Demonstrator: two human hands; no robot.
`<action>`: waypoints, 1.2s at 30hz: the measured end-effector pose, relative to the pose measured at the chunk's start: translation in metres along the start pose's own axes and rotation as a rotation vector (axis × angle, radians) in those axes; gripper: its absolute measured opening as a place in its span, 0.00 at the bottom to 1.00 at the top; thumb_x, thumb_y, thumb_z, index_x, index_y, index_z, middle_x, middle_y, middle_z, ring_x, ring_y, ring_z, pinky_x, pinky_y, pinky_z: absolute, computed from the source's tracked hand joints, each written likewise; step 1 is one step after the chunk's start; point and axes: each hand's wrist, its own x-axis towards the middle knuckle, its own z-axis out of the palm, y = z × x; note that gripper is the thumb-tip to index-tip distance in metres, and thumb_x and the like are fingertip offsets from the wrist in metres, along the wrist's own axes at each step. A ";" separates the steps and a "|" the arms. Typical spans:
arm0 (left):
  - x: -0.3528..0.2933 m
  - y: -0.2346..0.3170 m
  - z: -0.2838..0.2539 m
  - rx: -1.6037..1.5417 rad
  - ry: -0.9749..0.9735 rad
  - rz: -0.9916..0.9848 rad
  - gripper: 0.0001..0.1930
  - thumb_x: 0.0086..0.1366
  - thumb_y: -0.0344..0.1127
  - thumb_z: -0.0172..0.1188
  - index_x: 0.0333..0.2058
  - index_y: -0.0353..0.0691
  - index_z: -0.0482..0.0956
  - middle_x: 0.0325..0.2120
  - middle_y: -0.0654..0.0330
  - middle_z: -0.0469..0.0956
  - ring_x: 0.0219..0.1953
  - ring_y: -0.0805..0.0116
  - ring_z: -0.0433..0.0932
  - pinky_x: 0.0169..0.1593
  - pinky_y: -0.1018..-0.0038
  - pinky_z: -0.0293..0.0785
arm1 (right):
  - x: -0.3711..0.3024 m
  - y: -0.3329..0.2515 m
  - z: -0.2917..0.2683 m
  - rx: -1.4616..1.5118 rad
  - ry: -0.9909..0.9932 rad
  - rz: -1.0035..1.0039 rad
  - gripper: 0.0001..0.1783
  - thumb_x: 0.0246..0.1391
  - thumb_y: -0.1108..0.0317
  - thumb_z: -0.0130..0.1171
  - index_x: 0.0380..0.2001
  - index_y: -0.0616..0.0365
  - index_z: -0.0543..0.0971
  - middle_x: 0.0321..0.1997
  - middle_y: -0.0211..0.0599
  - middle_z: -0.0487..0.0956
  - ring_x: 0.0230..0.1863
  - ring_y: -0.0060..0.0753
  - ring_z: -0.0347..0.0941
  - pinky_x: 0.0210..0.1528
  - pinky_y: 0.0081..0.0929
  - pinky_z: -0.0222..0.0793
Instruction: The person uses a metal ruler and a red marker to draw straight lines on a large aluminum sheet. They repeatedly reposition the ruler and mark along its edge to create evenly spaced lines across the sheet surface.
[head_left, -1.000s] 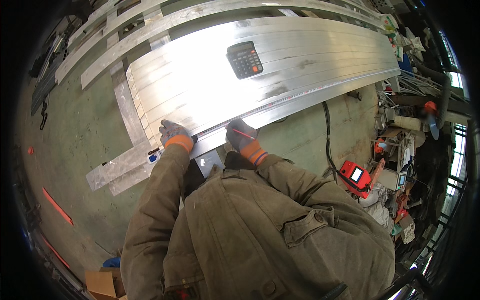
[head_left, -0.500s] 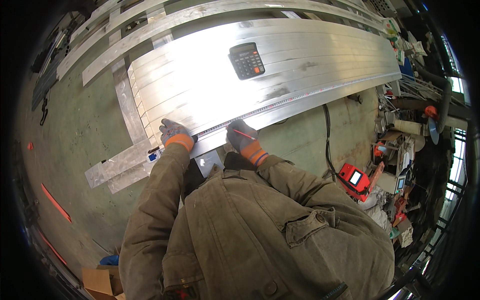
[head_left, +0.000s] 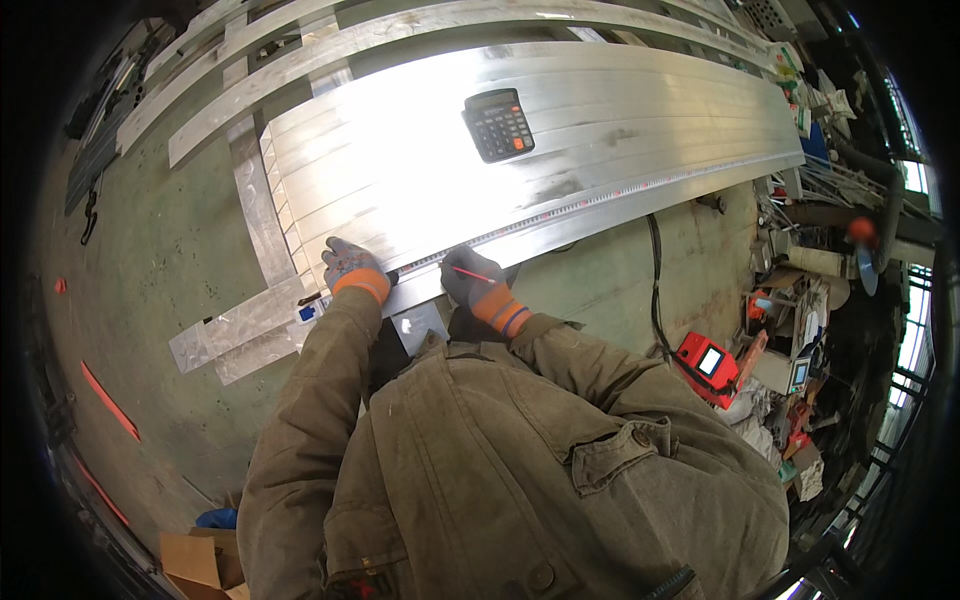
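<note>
My left hand (head_left: 355, 272), in a grey and orange glove, lies on the silvery metal panel (head_left: 640, 130) at its near left part, fingers forward and slightly apart. A tape measure's strip (head_left: 560, 209) stretches along the panel's near edge and passes out of sight at this hand. Left of my wrist sits a small blue and white case (head_left: 306, 313). My right hand (head_left: 476, 292), gloved alike, is closed around a thin red pencil (head_left: 474, 273) at the near edge, beside the strip. Its fingertips and the pencil's point are hard to make out.
A black calculator (head_left: 498, 125) lies on the panel. Long metal bars (head_left: 400, 40) run beyond it, and shorter flat bars (head_left: 250, 325) extend to the left. A red device with a screen (head_left: 708, 362) stands at right near a dark cable (head_left: 656, 270). An open cardboard box (head_left: 190, 558) is lower left.
My right hand has moved a little left along the panel's near edge, closer to my left hand, and the pencil has turned slightly. My left hand stays in place.
</note>
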 end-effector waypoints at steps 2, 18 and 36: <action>0.000 0.000 0.000 -0.007 0.000 -0.014 0.57 0.60 0.66 0.80 0.73 0.25 0.72 0.80 0.42 0.55 0.78 0.42 0.64 0.74 0.61 0.76 | -0.001 -0.003 -0.002 0.053 -0.019 0.008 0.07 0.65 0.63 0.66 0.40 0.53 0.82 0.35 0.51 0.85 0.38 0.60 0.85 0.41 0.48 0.81; -0.002 -0.002 0.000 -0.021 0.009 -0.001 0.57 0.60 0.68 0.80 0.72 0.24 0.73 0.81 0.39 0.55 0.79 0.40 0.63 0.75 0.61 0.74 | 0.000 -0.005 0.003 -0.050 -0.069 -0.003 0.10 0.67 0.60 0.70 0.44 0.52 0.83 0.35 0.43 0.87 0.37 0.42 0.87 0.44 0.38 0.83; 0.002 -0.003 0.003 -0.015 0.005 0.020 0.57 0.60 0.67 0.80 0.72 0.25 0.74 0.81 0.39 0.55 0.80 0.39 0.63 0.75 0.59 0.74 | 0.000 -0.010 -0.001 0.051 -0.073 -0.037 0.07 0.65 0.64 0.63 0.39 0.55 0.81 0.38 0.51 0.84 0.41 0.61 0.83 0.43 0.49 0.80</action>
